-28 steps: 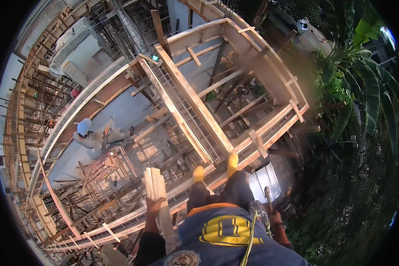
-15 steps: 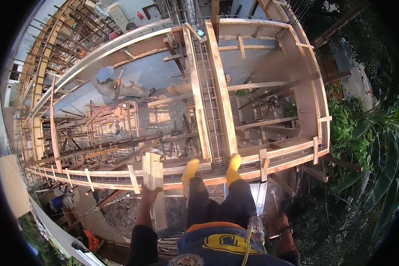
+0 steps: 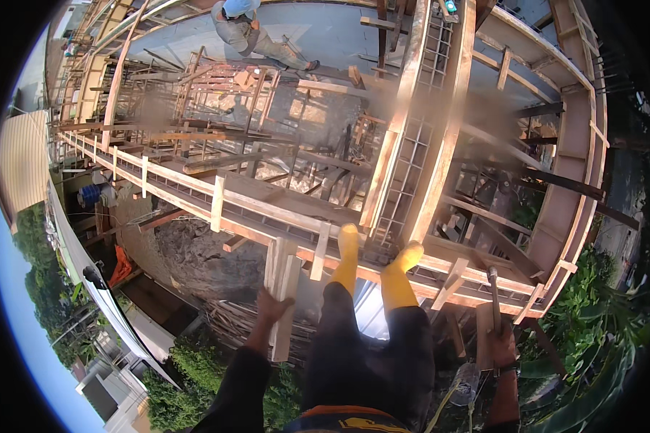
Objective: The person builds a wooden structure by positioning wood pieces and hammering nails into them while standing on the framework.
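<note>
My left hand (image 3: 273,307) is closed around a few short, pale wooden boards (image 3: 287,310), held upright beside my left leg. My right hand (image 3: 503,346) is low at the right, wrapped round the handle of a hammer (image 3: 494,292) whose head points up. Behind that hand is a brown board (image 3: 484,335); I cannot tell if the fingers touch it. My yellow boots (image 3: 399,278) stand on the wooden formwork (image 3: 289,224) of a narrow beam, with steel bars between its sides. Short wooden cleats (image 3: 321,251) bridge its top edges.
Another beam form (image 3: 440,159) with a steel cage runs away from my feet. Open gaps with props and timbers (image 3: 267,155) lie on both sides. A person in a blue hat (image 3: 242,32) sits on the grey deck. Green plants (image 3: 592,310) grow below at right.
The view has swung, so the formwork sits tilted and more ground shows at left. My right hand has come up into clearer sight with the hammer. The left hand still holds the boards.
</note>
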### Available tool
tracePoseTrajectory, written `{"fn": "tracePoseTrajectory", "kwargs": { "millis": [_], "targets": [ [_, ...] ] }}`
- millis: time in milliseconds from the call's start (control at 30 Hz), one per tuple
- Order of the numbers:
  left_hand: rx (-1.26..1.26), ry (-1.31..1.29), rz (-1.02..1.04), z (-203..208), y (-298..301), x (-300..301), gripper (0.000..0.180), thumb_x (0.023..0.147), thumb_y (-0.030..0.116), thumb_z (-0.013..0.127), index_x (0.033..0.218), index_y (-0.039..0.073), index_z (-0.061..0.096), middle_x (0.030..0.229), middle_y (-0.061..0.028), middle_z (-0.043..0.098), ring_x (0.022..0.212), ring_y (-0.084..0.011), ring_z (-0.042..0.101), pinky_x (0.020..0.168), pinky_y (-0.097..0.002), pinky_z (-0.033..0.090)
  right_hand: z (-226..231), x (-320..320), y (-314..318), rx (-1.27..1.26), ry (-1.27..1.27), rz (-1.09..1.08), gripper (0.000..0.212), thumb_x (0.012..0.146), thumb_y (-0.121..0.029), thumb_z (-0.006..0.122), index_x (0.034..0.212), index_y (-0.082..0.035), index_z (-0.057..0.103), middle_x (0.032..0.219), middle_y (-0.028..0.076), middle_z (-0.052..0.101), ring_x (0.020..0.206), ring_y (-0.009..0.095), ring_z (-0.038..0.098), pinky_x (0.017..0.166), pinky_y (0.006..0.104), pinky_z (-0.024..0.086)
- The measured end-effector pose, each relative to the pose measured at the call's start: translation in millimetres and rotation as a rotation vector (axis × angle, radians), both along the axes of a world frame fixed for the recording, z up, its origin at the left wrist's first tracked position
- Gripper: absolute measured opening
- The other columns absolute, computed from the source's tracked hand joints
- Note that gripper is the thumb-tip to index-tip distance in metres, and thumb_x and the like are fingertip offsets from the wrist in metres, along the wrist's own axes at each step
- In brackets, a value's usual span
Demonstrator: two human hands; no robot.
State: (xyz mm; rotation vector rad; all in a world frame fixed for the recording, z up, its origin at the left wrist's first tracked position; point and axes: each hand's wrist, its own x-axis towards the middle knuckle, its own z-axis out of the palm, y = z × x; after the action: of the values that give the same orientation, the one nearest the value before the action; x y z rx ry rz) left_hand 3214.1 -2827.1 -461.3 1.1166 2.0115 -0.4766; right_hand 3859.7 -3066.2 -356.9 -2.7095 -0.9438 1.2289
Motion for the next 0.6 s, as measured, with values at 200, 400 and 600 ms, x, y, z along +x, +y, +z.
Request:
{"fn": "tracePoseTrajectory", "kwargs": {
  "millis": [200, 400, 600],
  "targets": [
    [0.022, 0.102, -0.001, -118.1, 3.8, -8.6, 0.129, 0.064, 0.049, 0.092, 0.153, -0.011, 0.021, 0.147, -0.0333, 0.042, 0.140, -0.0505, 0.039, 0.119, -0.0549, 0.032, -70.3, 18.0, 97.6, -0.026, 0.036, 0.259, 0.056, 0.088, -0.027, 0.073, 0.134, -0.003, 0.053, 0.115, 0.027, 0.067, 0.107, 0.048, 0.065, 0.088, 0.0530, 0.053],
    [0.070, 0.084, 0.024, -227.3, 32.2, -12.2, 0.128, 0.066, 0.046, 0.091, 0.156, -0.009, 0.018, 0.150, -0.0332, 0.039, 0.142, -0.0509, 0.035, 0.119, -0.0565, 0.030, -189.4, -16.6, 210.2, -0.029, 0.210, 0.255, 0.056, 0.086, -0.027, 0.075, 0.131, 0.000, 0.055, 0.111, 0.028, 0.070, 0.105, 0.047, 0.069, 0.089, 0.0509, 0.055],
    [0.278, 0.041, -0.021, -327.9, 31.0, -25.2, 0.125, 0.069, 0.037, 0.090, 0.158, -0.008, 0.014, 0.153, -0.0344, 0.036, 0.144, -0.0508, 0.032, 0.121, -0.0561, 0.027, -347.9, -38.0, 242.3, 0.125, 0.202, 0.449, 0.056, 0.086, -0.024, 0.075, 0.132, -0.001, 0.055, 0.114, 0.029, 0.070, 0.106, 0.045, 0.070, 0.089, 0.0491, 0.055]
  ]
}}
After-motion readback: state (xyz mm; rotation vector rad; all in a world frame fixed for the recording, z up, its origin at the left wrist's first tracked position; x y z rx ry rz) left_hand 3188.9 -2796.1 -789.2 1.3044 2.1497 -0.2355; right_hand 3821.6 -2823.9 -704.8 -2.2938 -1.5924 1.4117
